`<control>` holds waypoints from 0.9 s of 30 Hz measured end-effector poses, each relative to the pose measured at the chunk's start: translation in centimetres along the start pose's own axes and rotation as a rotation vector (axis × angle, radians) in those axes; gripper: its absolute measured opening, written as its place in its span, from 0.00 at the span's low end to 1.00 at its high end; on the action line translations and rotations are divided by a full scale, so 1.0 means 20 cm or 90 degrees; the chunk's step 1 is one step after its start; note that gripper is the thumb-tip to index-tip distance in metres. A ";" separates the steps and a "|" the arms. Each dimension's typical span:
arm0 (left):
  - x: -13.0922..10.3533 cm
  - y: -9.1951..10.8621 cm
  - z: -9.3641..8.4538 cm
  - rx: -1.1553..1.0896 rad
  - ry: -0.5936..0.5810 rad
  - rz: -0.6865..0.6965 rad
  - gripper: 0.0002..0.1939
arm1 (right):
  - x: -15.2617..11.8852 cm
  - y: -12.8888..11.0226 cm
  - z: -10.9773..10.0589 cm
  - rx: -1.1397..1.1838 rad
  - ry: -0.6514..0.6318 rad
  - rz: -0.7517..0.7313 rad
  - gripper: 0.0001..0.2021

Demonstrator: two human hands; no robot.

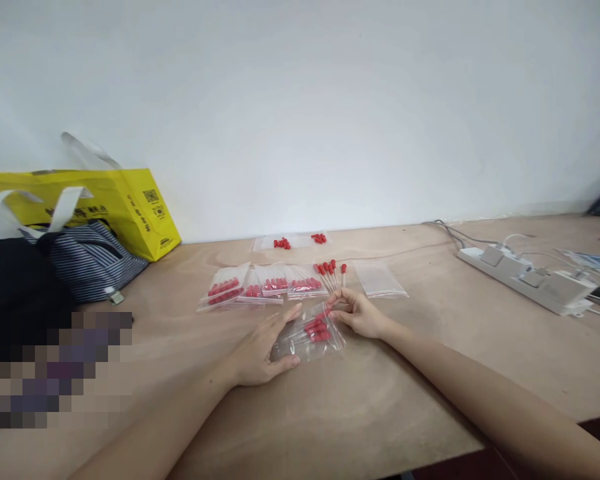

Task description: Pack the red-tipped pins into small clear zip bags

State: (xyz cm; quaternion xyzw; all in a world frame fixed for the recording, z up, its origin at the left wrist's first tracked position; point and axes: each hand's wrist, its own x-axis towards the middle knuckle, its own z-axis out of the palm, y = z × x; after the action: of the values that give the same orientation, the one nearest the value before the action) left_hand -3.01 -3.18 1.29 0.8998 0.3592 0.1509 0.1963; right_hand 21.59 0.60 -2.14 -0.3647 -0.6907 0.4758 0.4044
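A clear zip bag (293, 343) lies on the table before me, with several droppers with red bulbs (317, 330) inside. My left hand (263, 347) rests at the bag's left end, thumb and fingers spread apart along its near and far edges. At the bag's right end, my right hand (357, 315) pinches a red-bulbed dropper (327, 311); its fingertips partly cover it. Just beyond that hand, several loose droppers (330, 268) lie fanned out, red bulbs pointing away. Filled zip bags (275, 285) of droppers overlap in a row behind my left hand.
Flat clear bags (380, 279) are stacked right of the loose droppers. Near the wall lie more bagged red-bulbed droppers (282, 244). A white power strip (525, 280) with plugs and cables stands at right. A yellow bag (130, 213), a striped pouch (97, 260) and a black bag (20, 293) occupy the left.
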 end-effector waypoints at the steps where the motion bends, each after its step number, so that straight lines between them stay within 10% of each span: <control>1: 0.00 0.00 0.00 -0.001 0.003 0.002 0.39 | 0.01 0.00 0.01 0.022 0.006 -0.004 0.10; 10: 0.00 -0.01 0.01 0.031 0.006 -0.007 0.36 | 0.07 0.01 0.07 -0.093 0.163 0.087 0.08; 19: 0.00 -0.03 0.02 0.029 0.007 -0.002 0.36 | 0.06 0.02 0.10 0.124 0.046 0.098 0.15; 27: 0.00 -0.02 0.01 0.018 0.010 0.000 0.37 | 0.05 -0.02 0.09 -0.185 0.086 0.056 0.06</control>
State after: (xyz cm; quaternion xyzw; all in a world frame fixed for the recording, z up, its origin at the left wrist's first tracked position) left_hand -3.21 -2.93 0.83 0.9012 0.3632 0.1526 0.1805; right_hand 19.43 0.71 -2.03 -0.4802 -0.7070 0.3627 0.3715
